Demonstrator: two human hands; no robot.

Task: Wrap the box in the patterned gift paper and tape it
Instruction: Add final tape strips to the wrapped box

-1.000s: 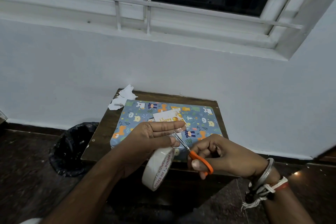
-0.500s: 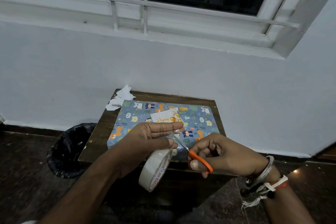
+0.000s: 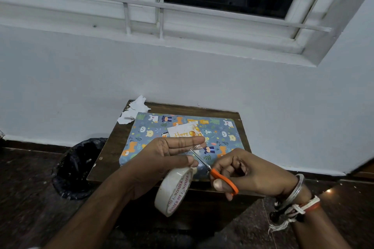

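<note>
Still, scissors (image 3: 212, 171) against tape strip (image 3: 199, 147).

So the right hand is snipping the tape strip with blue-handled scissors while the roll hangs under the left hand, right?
Not quite: the head view shows the scissors have orange handles, not blue. The rest stands: the right hand snips the tape strip, and the tape roll hangs under the left hand.
</note>
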